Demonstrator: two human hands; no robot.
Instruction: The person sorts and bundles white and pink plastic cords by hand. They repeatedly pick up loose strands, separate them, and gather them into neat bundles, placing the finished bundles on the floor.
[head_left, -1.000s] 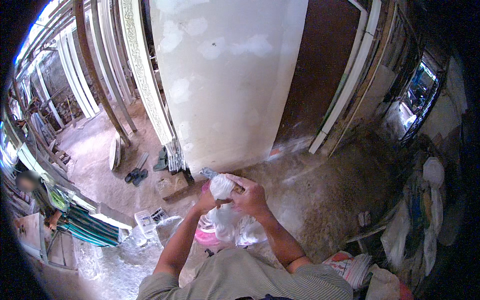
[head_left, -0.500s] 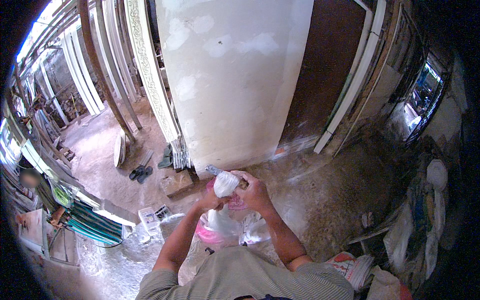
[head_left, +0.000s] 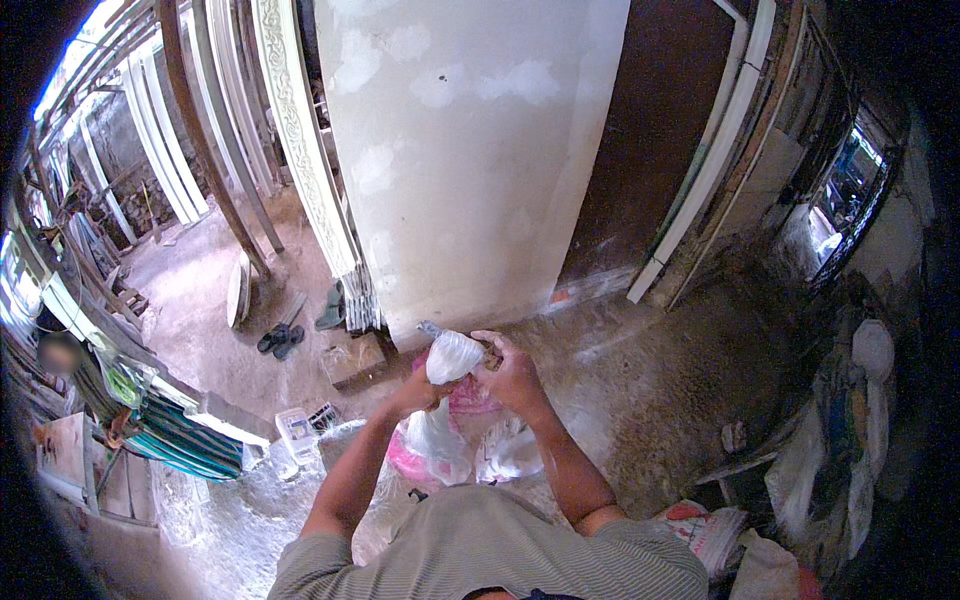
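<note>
Both my hands are raised in front of me around a rounded white bundle (head_left: 455,357), which looks like plastic or fibre; which of these I cannot tell. My left hand (head_left: 418,392) grips its lower side with curled fingers. A greyish end (head_left: 429,328) sticks out at the bundle's upper left. At its right side my right hand (head_left: 511,376) is closed around a small brownish piece (head_left: 491,357), partly hidden by the fingers. Beneath my hands are a pink basin or bag (head_left: 473,396) and a white plastic bag (head_left: 433,440), with more white material (head_left: 510,452) beside them.
A tall whitish patched panel (head_left: 460,180) stands ahead, next to a dark brown board (head_left: 655,130). White mouldings (head_left: 300,150) and poles lean at the left. Black sandals (head_left: 281,340), a block (head_left: 355,362) and a clear container (head_left: 296,434) lie on the floor. Sacks (head_left: 705,535) sit at lower right.
The white bundle has turned and tilted in my hands, so less of the greyish end shows. My right hand has shifted slightly to the right, its fingers more spread around the brownish piece.
</note>
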